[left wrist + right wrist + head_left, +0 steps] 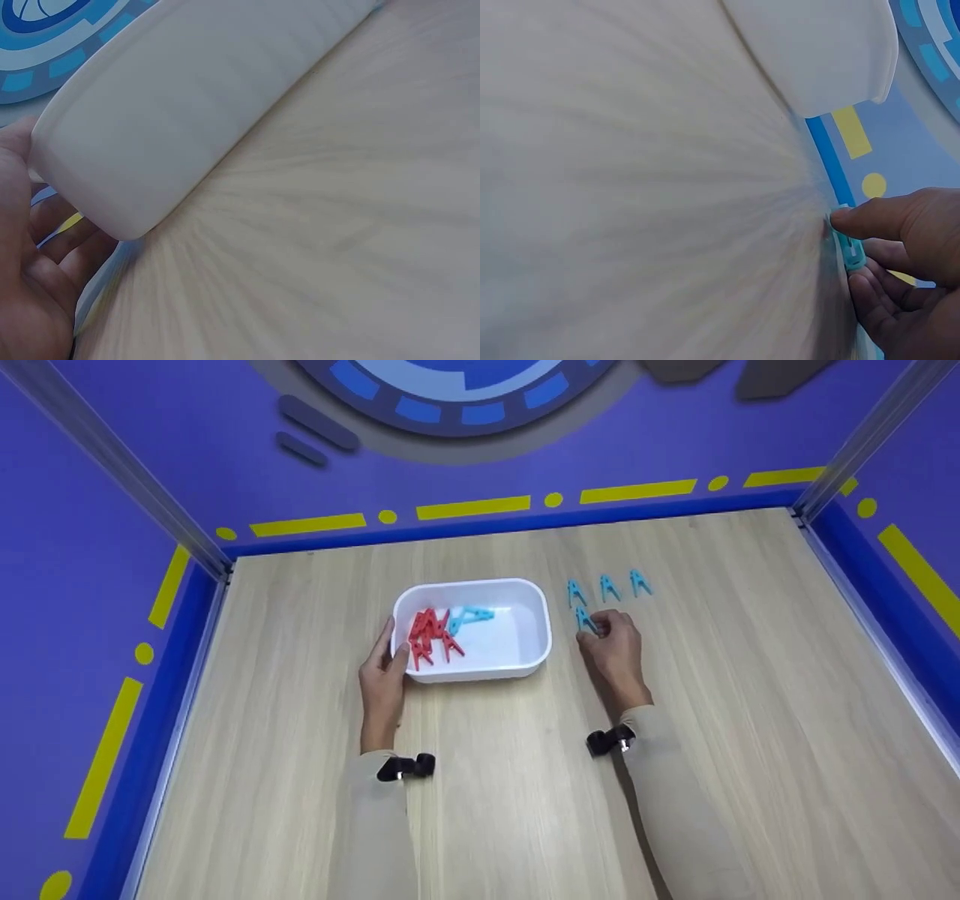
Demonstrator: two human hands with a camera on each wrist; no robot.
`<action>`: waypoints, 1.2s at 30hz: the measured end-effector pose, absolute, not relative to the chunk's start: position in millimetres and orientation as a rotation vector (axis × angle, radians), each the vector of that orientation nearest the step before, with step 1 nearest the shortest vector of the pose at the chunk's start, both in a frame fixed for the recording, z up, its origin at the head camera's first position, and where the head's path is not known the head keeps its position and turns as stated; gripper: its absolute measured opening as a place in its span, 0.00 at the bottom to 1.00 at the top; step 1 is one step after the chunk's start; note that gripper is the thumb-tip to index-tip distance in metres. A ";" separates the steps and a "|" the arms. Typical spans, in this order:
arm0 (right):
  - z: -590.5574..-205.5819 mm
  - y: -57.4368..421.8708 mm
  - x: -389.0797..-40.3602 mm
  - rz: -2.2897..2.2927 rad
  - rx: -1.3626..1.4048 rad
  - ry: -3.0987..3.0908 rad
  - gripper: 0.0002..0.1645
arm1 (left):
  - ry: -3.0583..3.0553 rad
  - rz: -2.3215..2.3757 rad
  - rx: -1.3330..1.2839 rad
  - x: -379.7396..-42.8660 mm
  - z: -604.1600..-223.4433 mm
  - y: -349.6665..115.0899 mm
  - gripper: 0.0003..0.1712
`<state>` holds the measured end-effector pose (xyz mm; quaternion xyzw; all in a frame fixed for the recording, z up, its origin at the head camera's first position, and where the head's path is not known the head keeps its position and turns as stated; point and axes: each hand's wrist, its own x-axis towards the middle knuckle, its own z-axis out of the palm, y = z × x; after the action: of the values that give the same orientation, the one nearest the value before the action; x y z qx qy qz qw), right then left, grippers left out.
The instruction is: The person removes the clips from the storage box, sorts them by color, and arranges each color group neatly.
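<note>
A white plastic tub (484, 673) sits on the table, and my left hand (384, 690) grips its left end, thumb over the rim and fingers along the outside wall. Inside the tub, several red clothespins (452, 646) are heaped at the left, beside blue clothespins (478, 616). To the right of the tub, my right hand (619, 656) pinches a blue clothespin (584, 619) between thumb and fingers. In the right wrist view that clothespin (851, 253) is low against the tabletop. Just beyond it stand three more blue clothespins (608, 588) in a row.
The light wood table (510, 780) is bounded by a blue back wall (480, 472) and side panels with metal corner posts (112, 457). Black wrist cameras (409, 767) are strapped over both sleeves.
</note>
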<state>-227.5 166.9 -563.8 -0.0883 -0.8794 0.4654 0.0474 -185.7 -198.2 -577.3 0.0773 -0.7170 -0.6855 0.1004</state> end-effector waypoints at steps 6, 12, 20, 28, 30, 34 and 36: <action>-564.2 167.3 -226.9 1.421 -0.255 -2.680 0.21 | -2.120 -2.018 0.211 -186.4 -578.3 -198.8 0.31; -564.8 168.5 -226.2 1.425 -0.249 -2.679 0.22 | -2.113 -2.032 0.206 -186.3 -578.2 -198.9 0.31; -565.3 168.9 -228.1 1.394 -0.226 -2.677 0.22 | -2.040 -2.056 0.173 -185.9 -578.2 -198.6 0.32; -565.9 169.1 -227.3 1.411 -0.242 -2.683 0.24 | -2.065 -2.026 0.170 -186.4 -580.1 -199.5 0.31; -565.8 169.2 -227.1 1.407 -0.238 -2.685 0.24 | -2.060 -2.027 0.170 -186.3 -579.7 -199.5 0.31; -565.4 169.7 -226.5 1.398 -0.248 -2.697 0.24 | -2.067 -2.025 0.168 -185.5 -579.2 -199.4 0.31; -565.2 170.1 -226.4 1.397 -0.252 -2.699 0.24 | -2.077 -2.019 0.175 -185.4 -578.7 -199.2 0.31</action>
<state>-226.4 170.1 -565.2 -0.0826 -0.8841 0.4577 0.0461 -185.4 -199.2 -578.7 0.0598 -0.7106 -0.6907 0.1196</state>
